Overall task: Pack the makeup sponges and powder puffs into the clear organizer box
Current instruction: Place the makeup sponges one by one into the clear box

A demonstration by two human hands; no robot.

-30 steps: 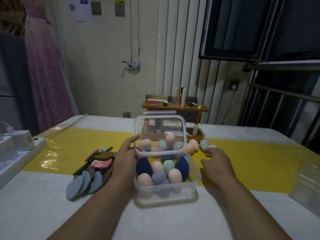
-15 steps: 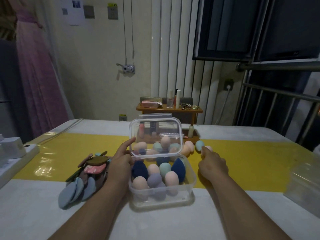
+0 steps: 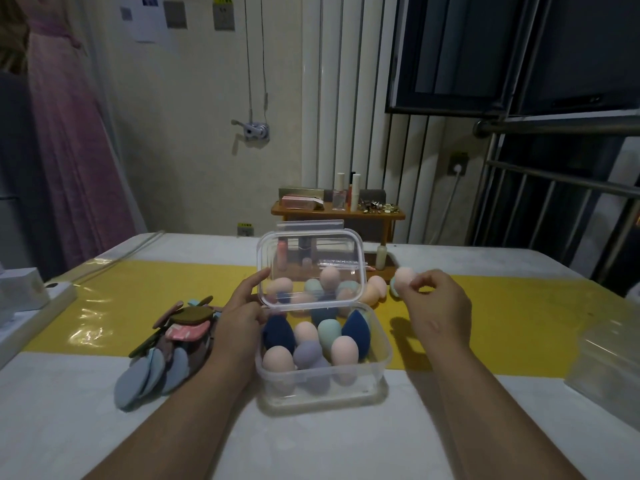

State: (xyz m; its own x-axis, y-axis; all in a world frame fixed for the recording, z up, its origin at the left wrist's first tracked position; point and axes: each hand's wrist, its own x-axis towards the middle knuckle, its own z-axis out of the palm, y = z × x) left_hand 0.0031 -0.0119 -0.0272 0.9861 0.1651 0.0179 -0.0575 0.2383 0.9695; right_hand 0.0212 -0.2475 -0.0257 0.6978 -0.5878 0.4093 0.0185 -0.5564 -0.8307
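Observation:
A clear organizer box (image 3: 322, 393) stands in front of me with its lid (image 3: 311, 270) raised upright. Several egg-shaped makeup sponges (image 3: 313, 344) in pink, navy, teal and lilac fill it. My left hand (image 3: 242, 313) holds the lid's left edge, keeping it up. My right hand (image 3: 438, 306), to the right of the box and lifted off the table, pinches a pink sponge (image 3: 403, 277) in its fingertips. More loose sponges (image 3: 375, 289) lie behind the box. A heap of flat powder puffs (image 3: 166, 348) lies left of the box.
A yellow strip (image 3: 519, 323) crosses the white table. A second clear container (image 3: 609, 368) sits at the right edge, a white power strip (image 3: 31, 306) at the left. A small wooden shelf (image 3: 337, 214) with cosmetics stands behind the table.
My right hand has picked a pink sponge off the table behind the box and lifted it. My left hand still holds the lid up.

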